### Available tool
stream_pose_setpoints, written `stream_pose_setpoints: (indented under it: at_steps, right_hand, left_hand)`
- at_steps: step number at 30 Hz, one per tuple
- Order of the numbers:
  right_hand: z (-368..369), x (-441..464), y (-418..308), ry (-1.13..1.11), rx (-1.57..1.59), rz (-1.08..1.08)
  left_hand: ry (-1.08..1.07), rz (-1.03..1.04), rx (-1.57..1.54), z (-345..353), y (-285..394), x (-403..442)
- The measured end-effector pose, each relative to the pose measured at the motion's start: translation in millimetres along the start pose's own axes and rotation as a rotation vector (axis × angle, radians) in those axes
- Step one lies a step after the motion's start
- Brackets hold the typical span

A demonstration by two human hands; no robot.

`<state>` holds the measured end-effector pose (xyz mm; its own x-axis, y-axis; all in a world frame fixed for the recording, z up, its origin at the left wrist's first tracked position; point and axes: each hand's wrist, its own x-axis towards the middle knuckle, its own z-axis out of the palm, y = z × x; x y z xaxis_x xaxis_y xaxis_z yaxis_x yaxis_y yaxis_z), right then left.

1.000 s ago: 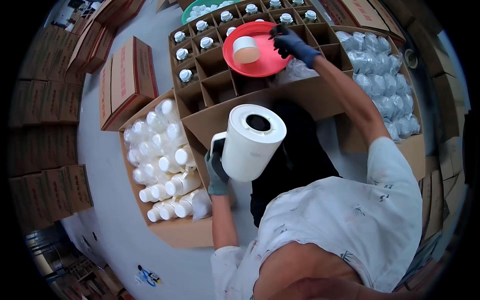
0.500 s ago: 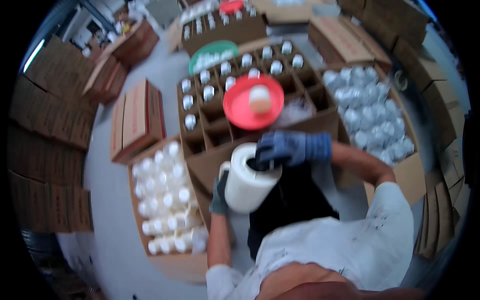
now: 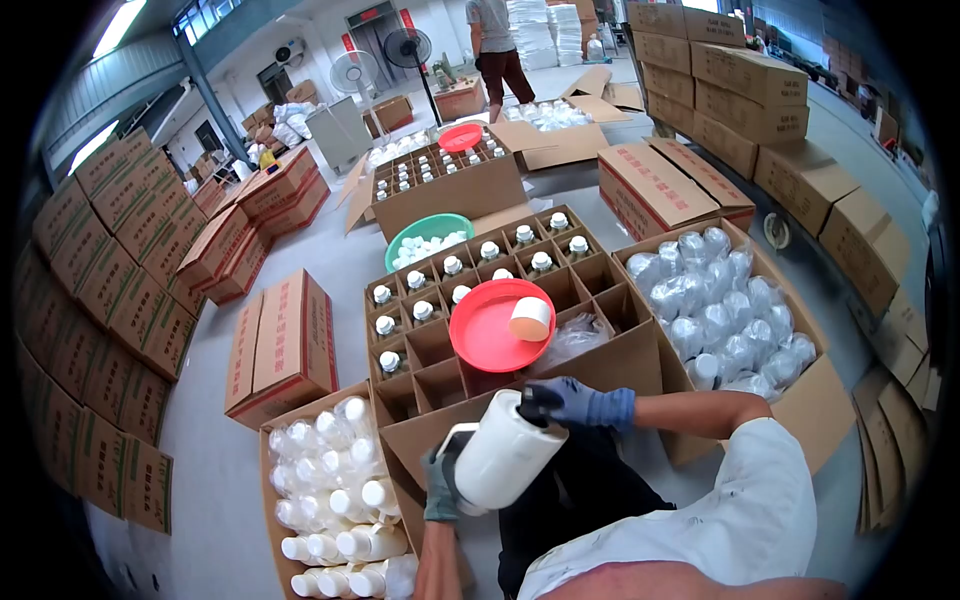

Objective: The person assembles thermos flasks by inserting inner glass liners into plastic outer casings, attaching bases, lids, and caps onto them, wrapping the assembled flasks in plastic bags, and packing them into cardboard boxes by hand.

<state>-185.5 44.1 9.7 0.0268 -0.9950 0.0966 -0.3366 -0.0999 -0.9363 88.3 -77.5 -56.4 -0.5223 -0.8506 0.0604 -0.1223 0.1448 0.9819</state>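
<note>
White jug (image 3: 505,455) is being held tilted, handle (image 3: 461,429) clamped in left hand (image 3: 440,488); mouth is being touched by right hand (image 3: 578,402), grip unclear.

Light is moderate and cool across the hall, with 2 bright strip lights (image 3: 121,27) glaring at upper left. The far wall looks pale and bright; the stacked cartons (image 3: 95,430) at left sit dim. The wide lens bends the edges, and black fills the corners.
</note>
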Motion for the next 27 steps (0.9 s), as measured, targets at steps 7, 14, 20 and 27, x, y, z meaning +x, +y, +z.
stream_pose_setpoints:
  at_steps: [7,14,20,27]
  right_hand:
    - [24,-28,31,0.090,0.547,0.168]
    - [-77,-17,53,0.453,0.349,0.128]
    - [-126,74,105,0.545,-0.722,-0.036]
    - [-105,150,98,0.389,-0.968,-0.012]
  left_hand:
    - [0.063,0.472,0.381,-13,35,-2]
    - [0.169,0.258,0.137,-21,17,7]
    - [-0.072,0.645,0.363,21,88,1]
    - [-0.222,0.139,-0.301,75,38,-46]
